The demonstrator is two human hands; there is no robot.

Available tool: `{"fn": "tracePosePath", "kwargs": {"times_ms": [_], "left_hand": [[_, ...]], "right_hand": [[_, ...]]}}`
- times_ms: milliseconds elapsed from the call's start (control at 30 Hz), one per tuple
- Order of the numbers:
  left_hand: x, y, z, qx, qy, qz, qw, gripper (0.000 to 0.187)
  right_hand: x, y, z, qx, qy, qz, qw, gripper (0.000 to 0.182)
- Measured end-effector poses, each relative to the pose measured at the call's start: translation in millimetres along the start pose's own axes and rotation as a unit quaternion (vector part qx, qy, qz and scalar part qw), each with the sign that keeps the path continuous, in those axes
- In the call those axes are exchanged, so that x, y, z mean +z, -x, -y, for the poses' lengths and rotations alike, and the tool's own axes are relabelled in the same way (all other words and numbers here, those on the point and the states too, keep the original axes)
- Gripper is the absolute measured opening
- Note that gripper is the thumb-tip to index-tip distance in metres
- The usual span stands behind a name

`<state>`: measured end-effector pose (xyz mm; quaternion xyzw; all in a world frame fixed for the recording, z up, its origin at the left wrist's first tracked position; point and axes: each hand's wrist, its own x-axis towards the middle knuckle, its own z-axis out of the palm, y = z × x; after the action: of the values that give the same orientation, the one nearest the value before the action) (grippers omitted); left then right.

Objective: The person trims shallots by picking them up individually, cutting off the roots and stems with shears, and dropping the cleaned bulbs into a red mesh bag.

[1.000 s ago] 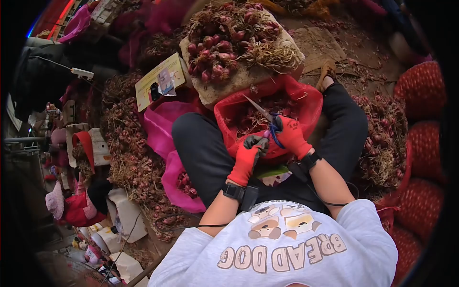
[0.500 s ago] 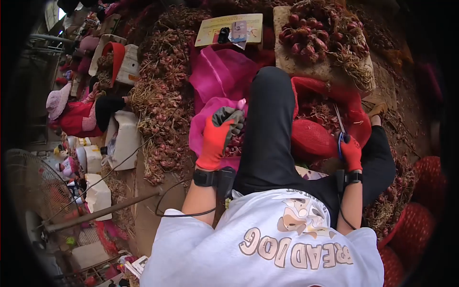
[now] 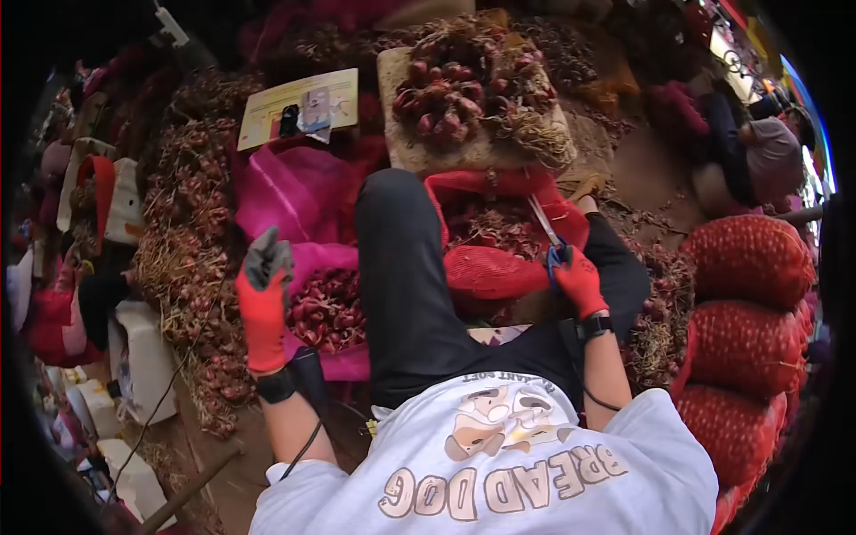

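My left hand [image 3: 263, 299], in a red glove with grey fingers, is raised beside a pink mesh bag [image 3: 290, 201] and a heap of shallots [image 3: 328, 312]. Its fingers are curled together, and I cannot make out anything in them. My right hand [image 3: 576, 278], in a matching glove, grips the blue handles of a pair of scissors [image 3: 545, 223]. The blades point up and away over a red mesh bag [image 3: 495, 272] with loose shallots and trimmings [image 3: 499, 227] inside its opening.
Bunched shallots [image 3: 439, 102] lie on a pale block [image 3: 399, 152] ahead. A yellow box [image 3: 259, 119] with small items stands left of it. Shallots with dry stalks [image 3: 192, 259] line the left side. Full red sacks [image 3: 749, 263] are stacked at right; people sit at both sides.
The view has swung to the right, bringing the red sacks into fuller sight. My left hand is now off to the left of the shallot heap; the pink piece at its fingertips no longer shows.
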<state>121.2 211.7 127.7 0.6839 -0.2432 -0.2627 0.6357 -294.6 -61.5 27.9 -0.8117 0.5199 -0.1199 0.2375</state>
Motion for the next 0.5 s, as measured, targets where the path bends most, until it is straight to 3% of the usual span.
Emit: {"fn": "tracePosePath", "kwargs": {"times_ms": [33, 100, 167, 233, 300, 400, 500], "left_hand": [[13, -13, -37, 0.062, 0.006, 0.006, 0.998, 0.041], [29, -20, -111, 0.196, -0.059, 0.011, 0.979, 0.04], [37, -17, -169, 0.387, -0.192, 0.056, 0.9, 0.041], [57, -13, -198, 0.504, -0.25, 0.106, 0.819, 0.042], [82, -10, -207, 0.544, -0.266, 0.144, 0.783, 0.043], [110, -2, -210, 0.557, -0.267, 0.181, 0.765, 0.043], [125, 5, -211, 0.558, -0.263, 0.2, 0.761, 0.044]], "right_hand": [[3, 1, 0, 0.018, 0.03, -0.006, 0.999, 0.032], [-6, 3, 17, 0.087, 0.156, 0.107, 0.978, 0.04], [2, 14, 11, 0.033, 0.189, 0.113, 0.975, 0.038], [9, 27, 15, 0.05, 0.134, 0.068, 0.987, 0.037], [13, 38, 15, 0.045, 0.089, 0.016, 0.995, 0.036], [9, 42, 23, 0.097, 0.069, 0.011, 0.993, 0.045], [3, 42, 21, 0.085, 0.079, -0.045, 0.992, 0.036]]}}
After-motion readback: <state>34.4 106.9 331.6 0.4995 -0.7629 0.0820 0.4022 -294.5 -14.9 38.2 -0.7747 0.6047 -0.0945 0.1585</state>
